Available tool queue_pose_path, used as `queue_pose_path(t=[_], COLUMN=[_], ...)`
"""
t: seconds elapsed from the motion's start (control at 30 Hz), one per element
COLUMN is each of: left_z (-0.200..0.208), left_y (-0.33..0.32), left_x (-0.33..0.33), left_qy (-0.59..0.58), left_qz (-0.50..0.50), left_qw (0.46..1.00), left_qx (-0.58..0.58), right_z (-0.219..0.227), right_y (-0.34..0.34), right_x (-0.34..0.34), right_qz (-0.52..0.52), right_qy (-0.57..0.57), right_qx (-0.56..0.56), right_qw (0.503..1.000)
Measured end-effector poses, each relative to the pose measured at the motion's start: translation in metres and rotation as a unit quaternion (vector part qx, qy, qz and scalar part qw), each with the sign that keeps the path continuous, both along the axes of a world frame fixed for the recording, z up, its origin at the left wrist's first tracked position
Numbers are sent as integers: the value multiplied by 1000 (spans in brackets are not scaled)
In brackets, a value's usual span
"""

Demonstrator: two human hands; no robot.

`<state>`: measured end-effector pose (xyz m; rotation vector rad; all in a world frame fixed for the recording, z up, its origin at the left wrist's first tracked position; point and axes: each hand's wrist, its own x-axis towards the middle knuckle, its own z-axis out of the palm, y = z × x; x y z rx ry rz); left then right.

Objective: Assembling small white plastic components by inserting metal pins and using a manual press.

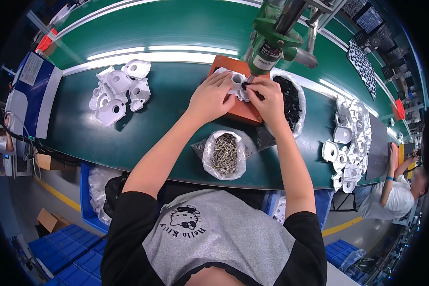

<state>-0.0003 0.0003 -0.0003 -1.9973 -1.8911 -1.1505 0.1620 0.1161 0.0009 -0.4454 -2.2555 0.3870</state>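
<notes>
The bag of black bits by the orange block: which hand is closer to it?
Right. The right hand sits just beside the bag of black parts, overlapping its edge. The left hand is farther, across the white part.

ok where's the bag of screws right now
In the head view, the open clear bag of screws lies on the green belt at centre, between the person's forearms, just nearer the person than the orange fixture.

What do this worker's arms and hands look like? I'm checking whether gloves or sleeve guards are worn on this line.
No gloves or sleeve guards: the left hand and right hand are bare, with no rings, watch or wristband visible. Both forearms are uncovered up to short black sleeves on a grey-fronted T-shirt with a cartoon print.
</notes>
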Motion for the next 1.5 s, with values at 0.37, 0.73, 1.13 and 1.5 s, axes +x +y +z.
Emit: queue_pose_path(t=[0.37, 0.73, 1.13, 1.5], left_z=[-2, -7, -5, -5], left_y=[0, 3, 0, 0], left_x=[-1, -2, -1, -3], left_qy=[-3, -1, -7, -9], left_qz=[-5, -1, -1, 0], left_qw=[1000, 1000, 1000, 1000], left_qx=[-2, 4, 2, 0], right_z=[28, 27, 24, 56], right_y=[-70, -105, -108, -56], right_x=[30, 45, 37, 39], right_qz=[67, 163, 196, 169], right_qy=[-23, -211, -230, -201], right_qx=[-86, 5, 110, -135], right_qw=[994, 964, 947, 955])
